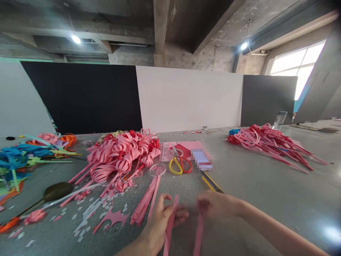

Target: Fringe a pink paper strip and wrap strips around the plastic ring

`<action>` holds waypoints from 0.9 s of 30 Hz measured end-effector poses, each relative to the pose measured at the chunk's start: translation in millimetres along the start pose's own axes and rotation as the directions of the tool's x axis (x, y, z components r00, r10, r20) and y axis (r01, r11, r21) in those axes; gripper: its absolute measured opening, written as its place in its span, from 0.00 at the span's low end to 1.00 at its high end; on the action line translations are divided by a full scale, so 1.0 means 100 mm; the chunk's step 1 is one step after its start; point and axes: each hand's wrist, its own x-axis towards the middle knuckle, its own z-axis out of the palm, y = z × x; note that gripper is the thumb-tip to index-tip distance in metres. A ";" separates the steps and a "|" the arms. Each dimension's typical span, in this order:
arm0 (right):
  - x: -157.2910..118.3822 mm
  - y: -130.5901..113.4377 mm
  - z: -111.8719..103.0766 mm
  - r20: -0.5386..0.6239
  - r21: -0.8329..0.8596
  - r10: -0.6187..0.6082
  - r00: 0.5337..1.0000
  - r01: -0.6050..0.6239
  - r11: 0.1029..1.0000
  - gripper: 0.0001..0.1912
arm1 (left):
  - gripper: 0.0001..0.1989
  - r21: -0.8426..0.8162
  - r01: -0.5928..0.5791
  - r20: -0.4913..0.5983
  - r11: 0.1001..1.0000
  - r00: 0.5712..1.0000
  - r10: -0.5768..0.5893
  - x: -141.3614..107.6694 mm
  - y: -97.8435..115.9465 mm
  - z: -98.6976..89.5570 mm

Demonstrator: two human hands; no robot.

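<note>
My left hand (166,217) pinches a long pink paper strip (170,227) between thumb and fingers, low in the middle of the view. To its right, my right hand (217,206) is closed and somewhat blurred, gripping a second length of pink strip (198,234). Both lengths run off the bottom edge, so whether they join is hidden. Left of my left hand lies a bundle of loose pink strips (145,202) with a white tape roll (157,170) at its top. Beyond my right hand is a yellow and black utility knife (211,182).
Scissors (176,164) with yellow and red handles lie on pink paper (198,145). Curled pink paper flowers (117,153) are heaped left, and more (259,137) lie right. Paper scraps (93,213) litter the grey table (266,192). A clear bottle (279,119) stands far right.
</note>
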 end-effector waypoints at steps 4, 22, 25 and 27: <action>0.11 0.06 0.17 -0.160 -0.003 -0.040 0.986 0.040 0.999 0.07 | 0.09 0.203 -0.152 0.067 0.967 0.988 0.142 0.02 -0.16 -0.05; 0.15 -0.13 0.50 -0.422 0.566 0.023 0.906 0.243 0.788 0.10 | 0.10 0.237 -0.282 0.294 0.930 0.933 0.208 -0.02 -0.23 -0.06; 0.16 -0.17 0.52 -0.459 0.568 0.103 0.882 0.203 0.798 0.12 | 0.11 0.213 -0.270 0.310 0.939 0.930 0.197 -0.01 -0.24 -0.07; 0.17 -0.17 0.49 -0.510 0.573 0.140 0.849 0.213 0.792 0.12 | 0.12 0.157 -0.239 0.297 0.958 0.937 0.185 0.00 -0.25 -0.08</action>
